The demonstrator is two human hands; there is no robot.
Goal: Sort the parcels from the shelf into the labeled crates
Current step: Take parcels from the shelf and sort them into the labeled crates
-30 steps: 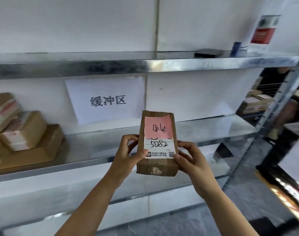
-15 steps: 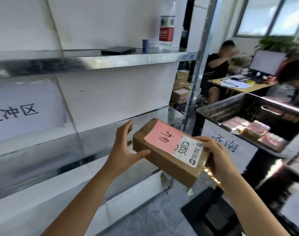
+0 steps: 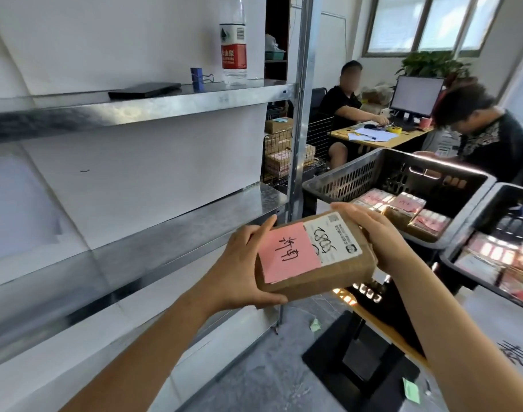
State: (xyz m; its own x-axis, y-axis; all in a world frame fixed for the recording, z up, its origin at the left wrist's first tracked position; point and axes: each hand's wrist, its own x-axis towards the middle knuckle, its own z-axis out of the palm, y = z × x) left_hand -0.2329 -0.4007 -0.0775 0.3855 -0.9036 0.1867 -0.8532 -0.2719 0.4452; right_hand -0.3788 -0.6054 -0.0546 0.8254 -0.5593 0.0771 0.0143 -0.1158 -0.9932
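A brown cardboard parcel (image 3: 322, 275) with a pink handwritten slip and a white shipping label is held flat at chest height between both hands. My left hand (image 3: 239, 269) grips its near-left end, thumb under the front edge. My right hand (image 3: 376, 236) grips its far-right end. Just beyond the parcel stands a black slotted crate (image 3: 358, 176) with several pink-labeled parcels inside. A second black crate (image 3: 492, 203) with more parcels sits to its right. The metal shelf (image 3: 165, 230) runs along the left.
On the top shelf board stand a water bottle (image 3: 233, 46), a blue binder clip (image 3: 198, 78) and a flat black object (image 3: 144, 90). A steel shelf post (image 3: 298, 129) rises by the crates. Two people sit at a desk (image 3: 373, 135) behind. Paper scraps lie on the grey floor.
The view has swung right from the shelf to the crates. The parcel has turned from upright to flat and moved right, close to the nearer crate. Both hands keep hold.
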